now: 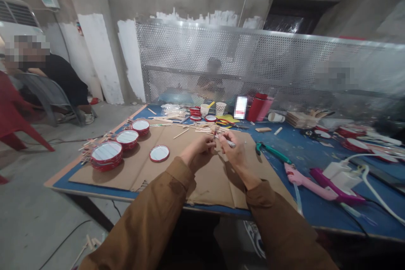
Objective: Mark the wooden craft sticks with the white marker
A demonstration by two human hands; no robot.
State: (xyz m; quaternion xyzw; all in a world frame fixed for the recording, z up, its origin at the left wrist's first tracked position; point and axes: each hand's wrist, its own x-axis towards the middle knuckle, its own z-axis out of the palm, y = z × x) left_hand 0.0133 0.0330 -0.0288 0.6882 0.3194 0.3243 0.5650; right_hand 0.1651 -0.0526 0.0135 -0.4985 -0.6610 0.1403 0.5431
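My left hand (203, 148) is closed in a pinch over the cardboard sheet (196, 190). Between its fingertips stands a small thin stick (215, 131), partly covered by the fingers. Close beside it, my right hand (233, 148) is wrapped round a slim pale pen-like tool (232, 144), whose tip nearly meets the stick; its exact kind is unclear. Left of my hands, a single round red-rimmed disc (159, 153) with a whitish face lies flat on the cardboard. Loose wooden sticks (202, 128) are scattered just beyond my fingers.
Stacks of red-rimmed discs (106, 156) with sticks attached stand at the left. On the right lie green-handled pliers (274, 152), a pink glue gun (310, 183) and a purple power strip (344, 190). Behind are a phone (240, 107), red bottle (256, 107) and perforated metal screen (177, 59). Someone sits far left.
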